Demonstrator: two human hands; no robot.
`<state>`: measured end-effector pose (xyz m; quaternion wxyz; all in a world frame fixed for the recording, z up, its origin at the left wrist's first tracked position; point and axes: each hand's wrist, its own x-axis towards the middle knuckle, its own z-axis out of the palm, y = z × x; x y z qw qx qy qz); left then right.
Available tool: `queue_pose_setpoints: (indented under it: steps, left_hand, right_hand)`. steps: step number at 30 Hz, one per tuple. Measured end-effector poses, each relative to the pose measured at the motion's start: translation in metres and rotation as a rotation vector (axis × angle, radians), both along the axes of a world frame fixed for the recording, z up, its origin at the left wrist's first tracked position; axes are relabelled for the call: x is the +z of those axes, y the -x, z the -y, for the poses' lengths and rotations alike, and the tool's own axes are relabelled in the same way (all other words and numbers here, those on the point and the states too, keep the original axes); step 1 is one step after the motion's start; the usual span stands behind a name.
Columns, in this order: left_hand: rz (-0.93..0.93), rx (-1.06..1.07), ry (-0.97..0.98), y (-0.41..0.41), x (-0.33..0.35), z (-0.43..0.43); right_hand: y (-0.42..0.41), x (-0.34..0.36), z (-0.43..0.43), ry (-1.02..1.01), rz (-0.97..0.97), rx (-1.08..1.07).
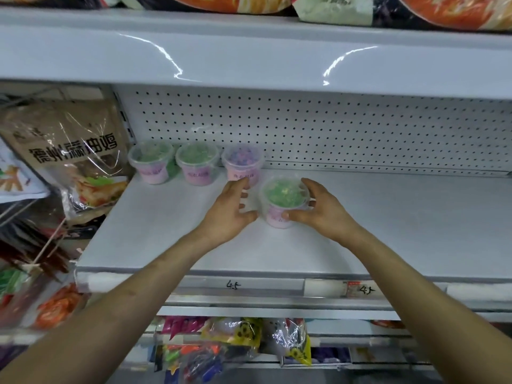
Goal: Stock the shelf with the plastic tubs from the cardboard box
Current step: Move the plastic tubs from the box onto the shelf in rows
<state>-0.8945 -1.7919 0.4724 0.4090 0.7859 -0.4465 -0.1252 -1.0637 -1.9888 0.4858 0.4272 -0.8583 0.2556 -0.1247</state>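
**Fourth tub nearly in place**

The tub (279, 195), green under its clear lid with a pink label, sits just right of the frame's centre. It is on the shelf (388, 217) or just above it; I cannot tell which. The right hand (324, 212) grips it, thumb pressed on the front of the label and fingers curled round the far rim. The left hand (227, 214) hovers just beside it on the left, fingers spread and loose, holding nothing. Its thumb tip comes very near the tub's base, though I cannot say whether it touches.

Behind, a row of three tubs (196, 164) stands against the pegboard (332, 128) at centre left: two green ones, then a purple tub (243, 162) nearest the hands. The held tub is in front of that purple one and to its right, not yet in line with the row.

By my reckoning, three are placed and this is the fourth. It looks to need only a push back beside the purple tub. The white board stretches on to the right edge of the frame, so I judge there is room for many more. The cardboard box is out of sight, so I cannot say how many remain.

At the left a brown bag (74, 156) leans by the shelf's end. A price strip (235, 285) runs along the shelf's front edge, and bright packets (235, 342) fill the tier below at bottom centre.
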Motion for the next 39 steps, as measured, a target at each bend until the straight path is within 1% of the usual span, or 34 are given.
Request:
queue_pose_setpoints:
  steps: [2, 5, 6, 8, 12, 17, 21, 26, 31, 39]
  left_hand:
    - [0.163, 0.028, -0.03, -0.009, 0.007, -0.001]
    - [0.482, 0.081, -0.099, -0.025, 0.015, 0.004]
    - [0.555, 0.096, -0.11, -0.032, 0.016, 0.008]
    - [0.622, 0.131, -0.138, -0.043, 0.017, 0.017]
    - [0.628, 0.136, -0.172, -0.06, 0.015, 0.03]
    - [0.652, 0.133, -0.115, -0.072, 0.015, 0.033]
    - [0.696, 0.112, -0.101, -0.083, 0.017, 0.032]
    - [0.678, 0.056, -0.112, -0.085, 0.026, 0.037]
    - [0.661, 0.051, -0.136, -0.085, 0.025, 0.036]
    - [0.622, 0.035, -0.126, -0.085, 0.027, 0.04]
  right_hand:
    - [-0.003, 0.0, 0.009, -0.025, 0.016, -0.017]
    - [-0.012, 0.0, 0.02, -0.032, 0.059, -0.024]
    - [-0.015, 0.002, 0.022, -0.025, 0.068, -0.019]
    - [-0.021, 0.003, 0.028, -0.02, 0.07, -0.021]
    - [-0.032, -0.003, 0.036, -0.009, 0.071, -0.045]
    - [-0.041, -0.002, 0.044, -0.012, 0.104, -0.072]
    - [-0.051, -0.002, 0.047, -0.008, 0.082, -0.093]
    - [-0.065, 0.008, 0.053, -0.011, 0.071, -0.114]
    - [-0.064, 0.004, 0.051, 0.022, 0.036, -0.135]
    - [-0.073, 0.004, 0.047, 0.089, -0.002, -0.284]
